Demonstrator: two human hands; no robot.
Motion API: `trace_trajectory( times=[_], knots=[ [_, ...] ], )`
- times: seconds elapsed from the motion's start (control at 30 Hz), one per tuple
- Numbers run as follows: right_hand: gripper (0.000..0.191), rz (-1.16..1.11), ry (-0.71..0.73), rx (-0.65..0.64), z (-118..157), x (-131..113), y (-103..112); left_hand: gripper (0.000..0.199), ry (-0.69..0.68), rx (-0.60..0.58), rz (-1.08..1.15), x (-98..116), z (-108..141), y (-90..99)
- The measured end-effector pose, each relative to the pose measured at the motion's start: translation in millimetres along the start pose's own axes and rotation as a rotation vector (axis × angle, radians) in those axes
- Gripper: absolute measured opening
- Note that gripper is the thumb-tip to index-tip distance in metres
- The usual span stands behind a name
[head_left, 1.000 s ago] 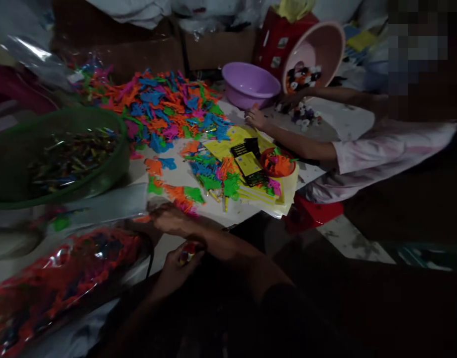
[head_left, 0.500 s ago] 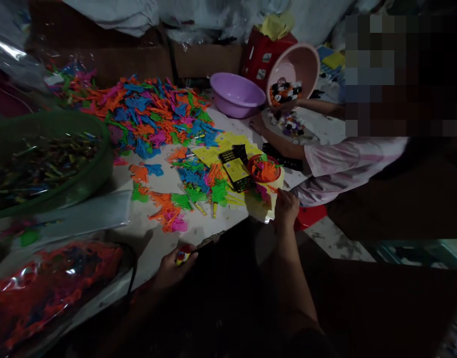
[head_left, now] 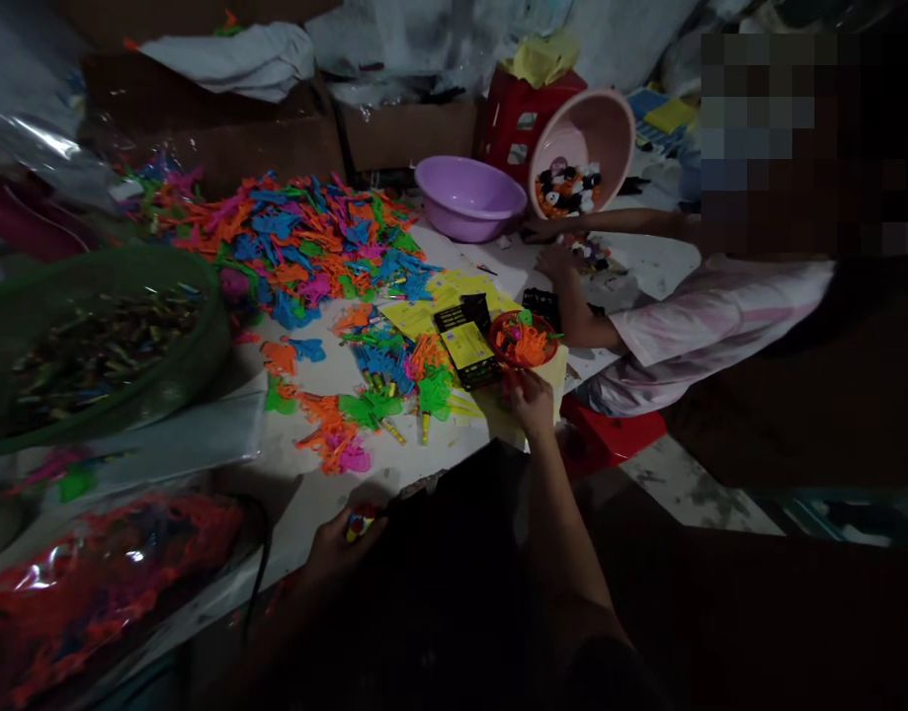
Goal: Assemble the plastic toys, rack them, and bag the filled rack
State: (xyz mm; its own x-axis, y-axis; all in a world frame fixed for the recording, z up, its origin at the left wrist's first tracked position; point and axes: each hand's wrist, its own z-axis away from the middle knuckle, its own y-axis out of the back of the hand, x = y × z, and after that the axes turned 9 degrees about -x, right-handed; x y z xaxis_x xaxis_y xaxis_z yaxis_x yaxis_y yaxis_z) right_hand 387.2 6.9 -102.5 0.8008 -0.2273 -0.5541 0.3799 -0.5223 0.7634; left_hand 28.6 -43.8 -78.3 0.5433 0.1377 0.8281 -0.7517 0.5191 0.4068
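My left hand [head_left: 335, 548] is closed around a small yellow, red and blue piece [head_left: 360, 522] at the table's near edge; its exact kind is unclear. My right hand [head_left: 532, 403] is at the near side of a small red basket [head_left: 496, 348] filled with orange, green and pink plastic pieces. Its fingers are drawn together, and whatever is between them is too dark to make out. Left of the basket lies a black and yellow printed packet [head_left: 468, 354]. Green plastic pieces [head_left: 435, 392] with yellow printed tubes [head_left: 425, 429] lie between my hands.
Colourful plastic pieces [head_left: 297, 237] are heaped at the back. A green basin [head_left: 220, 336] of small tubes stands left, above a clear bag [head_left: 120, 583] of orange pieces. A purple basin [head_left: 468, 188] and tipped pink basin [head_left: 618, 138] stand behind. A co-worker's arm [head_left: 583, 316] reaches in from the right.
My right hand has moved left to the basket's near side; the orange piece at its fingertips no longer shows. My left hand keeps its hold. The co-worker's hands have shifted near the pink basin.
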Motion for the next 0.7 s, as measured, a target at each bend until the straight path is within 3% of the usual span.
trace_trajectory(
  times=[0.1, 0.17, 0.23, 0.33, 0.4, 0.53, 0.7],
  knots=[
    [0.029, -0.057, -0.053, 0.241, 9, -19, 12, 0.038, 0.024, 0.037, 0.014, 2, -6, -0.7],
    [0.027, -0.123, -0.010, 0.276, 19, -44, 14, 0.038, 0.017, 0.087, 0.067, 8, -9, -2.6],
    [0.026, -0.214, 0.138, 0.137, 33, -76, 7, 0.034, 0.012, 0.090, 0.139, 13, -11, -5.1],
    [0.025, -0.284, 0.451, -0.209, 58, -127, -17, 0.026, -0.003, 0.068, 0.227, 15, -10, -5.1],
    [0.027, -0.258, 0.593, -0.384, 73, -158, -36, 0.023, -0.023, 0.112, 0.269, 11, -9, -0.4],
    [0.030, -0.119, 0.630, -0.574, 82, -206, -68, 0.021, -0.015, 0.250, 0.363, -1, -1, 16.5],
    [0.040, 0.076, 0.623, -0.677, 70, -244, -103, 0.030, 0.043, 0.285, 0.546, -14, 2, 26.5]
  ],
)
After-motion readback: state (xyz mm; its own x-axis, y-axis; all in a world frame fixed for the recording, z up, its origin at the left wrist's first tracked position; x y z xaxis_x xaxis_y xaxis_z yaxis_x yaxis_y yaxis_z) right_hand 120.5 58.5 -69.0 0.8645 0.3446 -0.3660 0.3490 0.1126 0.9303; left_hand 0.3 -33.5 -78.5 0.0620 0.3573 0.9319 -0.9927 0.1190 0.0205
